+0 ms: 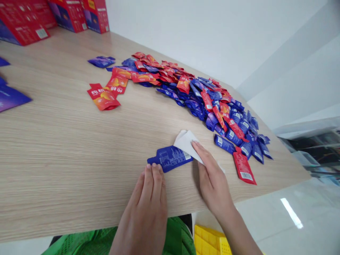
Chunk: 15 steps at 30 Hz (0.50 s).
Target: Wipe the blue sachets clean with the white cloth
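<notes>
A blue sachet (170,158) lies flat near the front edge of the wooden table (61,159). My left hand (147,205) lies flat with fingers stretched out, fingertips touching the sachet's left end. My right hand (211,179) presses a white cloth (186,141) down onto the sachet's right end, fingers extended over the cloth.
A long heap of blue and red sachets (209,102) stretches across the table behind my hands. Loose red sachets (105,97) lie to the left. Red boxes (66,14) stand at the back left. A yellow crate (209,241) sits below the table edge.
</notes>
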{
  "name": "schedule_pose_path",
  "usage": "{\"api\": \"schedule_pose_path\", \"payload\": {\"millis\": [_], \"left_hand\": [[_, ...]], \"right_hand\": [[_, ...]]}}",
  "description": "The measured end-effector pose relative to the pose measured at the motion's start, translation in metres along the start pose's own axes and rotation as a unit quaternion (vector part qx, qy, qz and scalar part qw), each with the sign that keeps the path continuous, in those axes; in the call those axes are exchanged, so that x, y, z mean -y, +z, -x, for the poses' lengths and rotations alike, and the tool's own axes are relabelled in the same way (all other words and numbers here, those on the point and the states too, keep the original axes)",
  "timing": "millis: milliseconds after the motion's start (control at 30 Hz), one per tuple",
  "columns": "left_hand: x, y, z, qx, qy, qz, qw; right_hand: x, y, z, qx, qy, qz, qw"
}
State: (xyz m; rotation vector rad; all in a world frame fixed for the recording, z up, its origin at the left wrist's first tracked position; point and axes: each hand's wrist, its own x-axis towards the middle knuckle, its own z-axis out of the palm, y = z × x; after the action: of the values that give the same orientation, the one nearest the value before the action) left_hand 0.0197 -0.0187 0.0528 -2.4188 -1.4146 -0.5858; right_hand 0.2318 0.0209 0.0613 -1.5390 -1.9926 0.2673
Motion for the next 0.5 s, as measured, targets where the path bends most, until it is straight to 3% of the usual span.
{"api": "schedule_pose_path", "payload": {"millis": [33,100,200,267,433,500], "left_hand": [[0.000,0.001,0.000,0.001,0.000,-0.002,1.000],[0.000,0.002,0.000,0.011,0.000,-0.009,1.000],[0.001,0.003,0.003,0.032,0.005,-0.020,0.999],[0.002,0.003,0.004,0.039,0.006,-0.020,0.999],[0.004,0.002,0.005,0.017,0.012,-0.016,1.000],[0.004,0.003,0.006,0.019,0.012,-0.018,1.000]], "right_hand": [[0.014,0.004,0.001,-0.002,-0.010,-0.019,1.000],[0.041,0.014,0.001,0.055,-0.066,-0.032,0.996],[0.054,0.023,-0.003,0.142,-0.131,-0.013,0.981],[0.040,0.022,-0.006,0.134,-0.110,0.011,0.985],[-0.027,0.000,-0.007,0.037,-0.018,0.063,0.997],[-0.035,-0.007,-0.005,0.026,-0.004,0.053,0.998]]}}
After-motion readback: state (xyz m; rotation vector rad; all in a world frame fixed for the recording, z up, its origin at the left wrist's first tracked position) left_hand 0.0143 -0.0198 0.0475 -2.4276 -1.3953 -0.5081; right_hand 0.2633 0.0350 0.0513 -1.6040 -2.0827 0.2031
